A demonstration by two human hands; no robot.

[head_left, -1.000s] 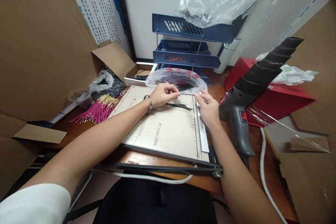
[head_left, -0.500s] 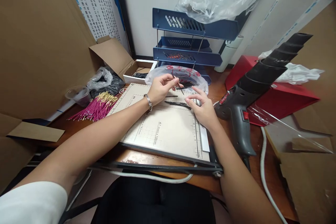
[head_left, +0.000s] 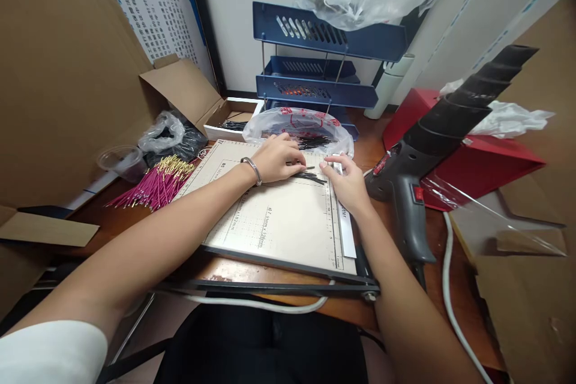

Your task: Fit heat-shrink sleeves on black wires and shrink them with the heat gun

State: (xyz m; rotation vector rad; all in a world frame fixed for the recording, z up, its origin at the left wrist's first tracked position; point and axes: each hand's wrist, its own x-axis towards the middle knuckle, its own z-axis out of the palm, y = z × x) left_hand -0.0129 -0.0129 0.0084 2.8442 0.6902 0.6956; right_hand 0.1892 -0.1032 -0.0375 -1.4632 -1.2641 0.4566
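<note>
My left hand, with a silver bracelet at its wrist, rests low over the beige paper-cutter board. Its fingers are pinched on a thin black strand, whose end sticks out to the right. Just in front of them lies a small bunch of similar black strands on the board. Near the board's right edge is my right hand, thumb and fingers apart, with nothing seen between them. Behind the hands, a clear plastic bag with red print holds more black strands.
Pink strands with gold tips lie left, by a clear tub. A heat gun stands right, before a red box. Blue tray shelves and an open carton stand behind. The cutter's arm runs along the front.
My left hand has lowered the black strand from a raised, slanted pose to the board. My right hand stays near the right edge, its fingers lower. The whole view has shifted slightly.
</note>
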